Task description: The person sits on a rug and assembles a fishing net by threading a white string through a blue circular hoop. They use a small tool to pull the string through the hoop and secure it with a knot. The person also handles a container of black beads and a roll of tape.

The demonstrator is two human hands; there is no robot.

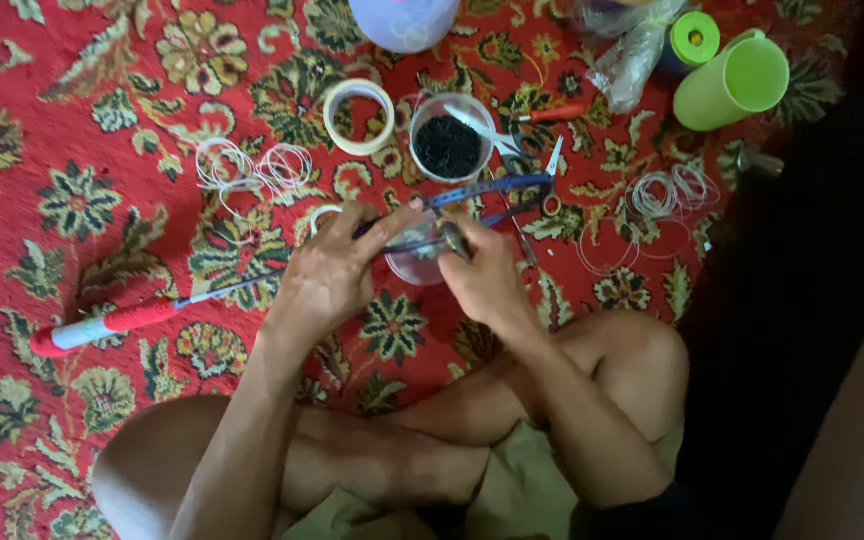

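Two hands work a small dark piece over a clear dish on a red carpet.

The piece [454,240] sits pinched in the fingers of the right hand [487,280], just above the dish [414,262]. The left hand [327,275] lies beside it, fingers stretched toward the dish and touching a thin dark rod [487,186]; what they clamp I cannot tell. Behind stands a clear cup [450,137] of dark bits, with a tape roll [359,116], scissors [527,150] and wire coils [252,168] near. A red-handled tool [112,322] lies to the left, a green jug [732,82] well apart on the carpet [32,130].
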